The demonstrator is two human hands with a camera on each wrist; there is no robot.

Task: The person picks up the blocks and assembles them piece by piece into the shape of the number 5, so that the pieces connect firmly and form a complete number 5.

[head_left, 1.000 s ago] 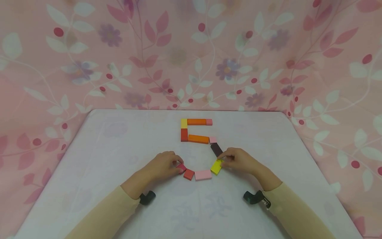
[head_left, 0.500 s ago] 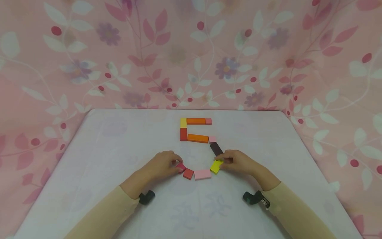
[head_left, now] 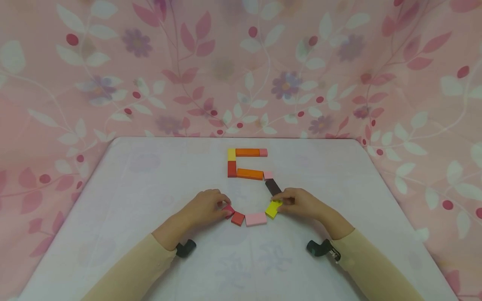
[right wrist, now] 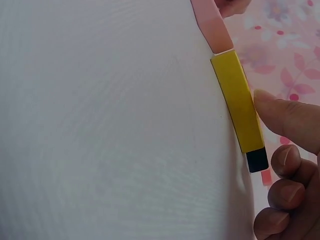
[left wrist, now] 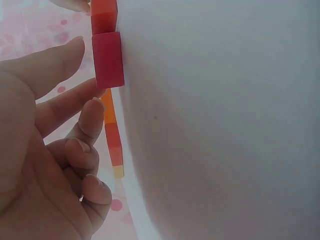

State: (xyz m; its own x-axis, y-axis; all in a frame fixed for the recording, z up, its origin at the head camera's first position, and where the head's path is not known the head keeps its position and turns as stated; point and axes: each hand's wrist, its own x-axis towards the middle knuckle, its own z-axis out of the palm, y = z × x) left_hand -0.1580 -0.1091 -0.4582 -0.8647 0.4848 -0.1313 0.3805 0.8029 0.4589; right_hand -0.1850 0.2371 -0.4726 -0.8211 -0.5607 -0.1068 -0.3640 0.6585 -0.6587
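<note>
Wooden blocks form a curve like a figure 5 in the head view. At its lower left end, the thumb and index finger of my left hand hold a crimson block, whose side faces the left wrist view. A red block touches it, followed by a long pink block. My right hand pinches a bright yellow block, with the thumb on its near side in the right wrist view. Beyond that lies a dark brown block, its lower end partly behind the index finger.
Farther back, an orange block, small pink block, red block, pale yellow block and second orange block continue the curve. They lie on a white-covered table. A pink floral cloth hangs behind.
Both hands stay at the same blocks. The right index finger has shifted slightly over the joint between the yellow and dark brown blocks; the blocks look almost unmoved.
</note>
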